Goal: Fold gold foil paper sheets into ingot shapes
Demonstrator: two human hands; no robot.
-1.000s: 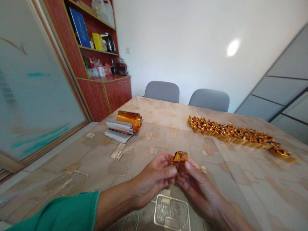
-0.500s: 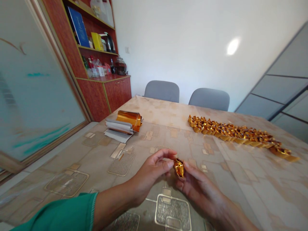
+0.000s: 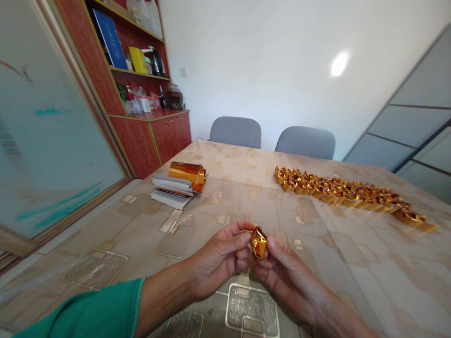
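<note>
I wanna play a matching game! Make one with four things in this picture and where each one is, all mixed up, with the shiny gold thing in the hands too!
Things:
1. folded gold piece
2. gray chairs
3. pile of sheets
4. long cluster of gold pieces

Places:
A. on the table, toward the left of the picture
B. between the fingers of the left hand and right hand
C. on the table, toward the right of the picture
D. beyond the table's far edge, by the wall

Right pairs: 1-B, 2-D, 3-A, 4-C
</note>
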